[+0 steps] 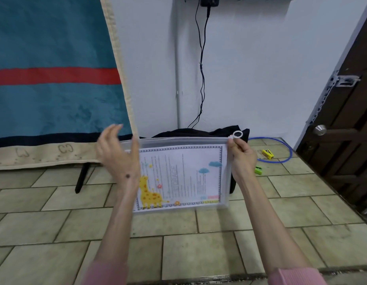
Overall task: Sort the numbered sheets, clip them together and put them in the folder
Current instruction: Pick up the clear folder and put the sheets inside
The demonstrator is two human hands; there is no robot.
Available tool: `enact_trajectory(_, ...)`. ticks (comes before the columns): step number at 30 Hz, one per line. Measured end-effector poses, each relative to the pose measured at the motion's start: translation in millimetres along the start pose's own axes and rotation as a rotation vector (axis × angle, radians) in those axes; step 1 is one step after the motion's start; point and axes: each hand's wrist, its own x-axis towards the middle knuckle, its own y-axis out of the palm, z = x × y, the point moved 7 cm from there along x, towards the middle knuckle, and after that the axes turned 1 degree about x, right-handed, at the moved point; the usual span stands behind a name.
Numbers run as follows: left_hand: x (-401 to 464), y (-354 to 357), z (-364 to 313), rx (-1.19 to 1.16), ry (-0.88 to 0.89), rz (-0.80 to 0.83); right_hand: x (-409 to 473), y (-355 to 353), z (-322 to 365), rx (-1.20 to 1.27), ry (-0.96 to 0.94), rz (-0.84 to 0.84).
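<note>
Above the tiled floor [178, 254], both hands hold up the translucent folder [178, 175]: the left hand [116, 153], thumb at the edge and fingers spread loosely, hides its left end; the right hand [241, 155] pinches the corner under the zip ring [237, 134]. Its insert reads "STORAGE" (smaller lines illegible). Beyond lie 2 blurred staplers [262, 161]
</note>
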Motion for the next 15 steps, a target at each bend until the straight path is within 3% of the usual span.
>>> enact_trajectory(2, -1.9, 29.2, -53.9, -0.175, 0.155, 0.206, 1.7, -4.0, -6.1, 0.081, 0.046, -0.009)
enact_trajectory(4, -14.9, 75.2, -102.0, -0.378, 0.132, 0.641, 0.6, -3.1, -7.5, 0.078, 0.070, 0.054)
enact_trajectory(7, -45.8, 124.9, -152.4, -0.336, 0.184, 1.080, -2.2, 0.6, -2.5, 0.084, 0.036, 0.163)
enact_trajectory(11, -65.1, 155.7, -171.5, -0.173, 0.267, 1.185, -4.6, -0.2, -1.2, 0.126, 0.054, 0.204)
enact_trajectory(15, -58.5, 157.0, -171.3, -0.102, 0.286, 1.013, -3.8, -3.0, -1.4, 0.132, 0.050, 0.169)
